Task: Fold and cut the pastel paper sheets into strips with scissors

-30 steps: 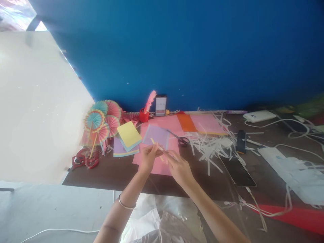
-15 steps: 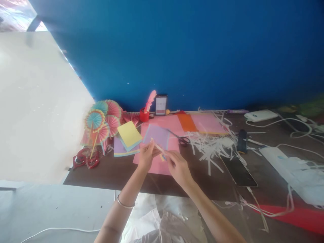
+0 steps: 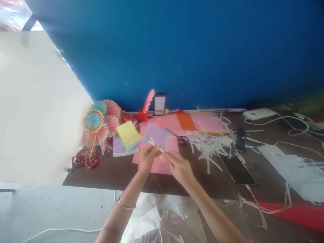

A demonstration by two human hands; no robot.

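A thin pale paper strip (image 3: 161, 149) is stretched between my two hands above the pink sheet (image 3: 167, 166). My left hand (image 3: 148, 156) pinches it between thumb and fingers, and its far end sticks out past the fingertips. My right hand (image 3: 178, 165) is closed on the near end, fingers pressed together. A yellow strip (image 3: 161, 157) shows just below the fingers; whether it is held or lies on the sheet I cannot tell. Beyond the hands lies a lilac sheet (image 3: 156, 133) with a pale blue border. Scissors (image 3: 182, 139) rest at its right with dark handles.
Yellow paper (image 3: 129, 133) lies on blue and lilac sheets at left, near folded paper fans (image 3: 93, 119) and red-rimmed glasses (image 3: 84, 159). A heap of white paper strips (image 3: 206, 146), a phone (image 3: 239, 168), a white power bank (image 3: 259, 114) and cables fill the right side.
Both hands stay over the pink sheet, with small finger shifts along the pale strip. The strip's far end now sticks out beyond my left fingertips beside a yellow tip.
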